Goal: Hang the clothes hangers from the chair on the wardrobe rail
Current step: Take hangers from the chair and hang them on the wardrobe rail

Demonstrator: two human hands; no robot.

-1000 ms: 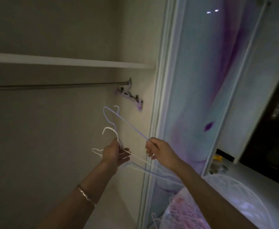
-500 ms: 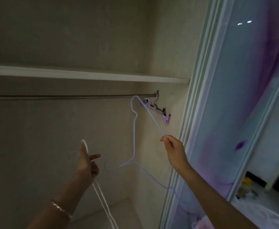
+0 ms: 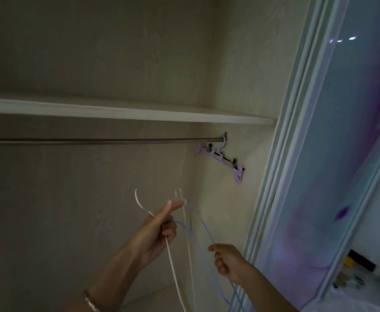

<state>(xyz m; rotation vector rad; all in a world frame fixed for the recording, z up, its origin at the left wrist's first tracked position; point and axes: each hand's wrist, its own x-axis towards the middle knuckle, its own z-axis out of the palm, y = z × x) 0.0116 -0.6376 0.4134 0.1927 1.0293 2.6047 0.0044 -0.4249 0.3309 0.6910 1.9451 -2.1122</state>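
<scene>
Several white hangers (image 3: 170, 260) and 1 blue hanger (image 3: 207, 231) sit at 5 o'clock below the wardrobe rail (image 3: 94, 140). The left hand (image 3: 159, 228) grips the white wires near their hooks, and the right hand (image 3: 227, 260) pinches the blue one. They look light, springy and tangle-prone, so holding each at its neck seems best.

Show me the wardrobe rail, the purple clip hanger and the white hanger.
wardrobe rail (image 3: 94, 140), head view, middle of bar
purple clip hanger (image 3: 238, 176), head view, lower clip
white hanger (image 3: 137, 200), head view, its hook

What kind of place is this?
Most likely inside a built-in wardrobe: a metal rail under a shelf, a purple clip hanger hooked on the rail, and a glossy sliding door alongside.
</scene>
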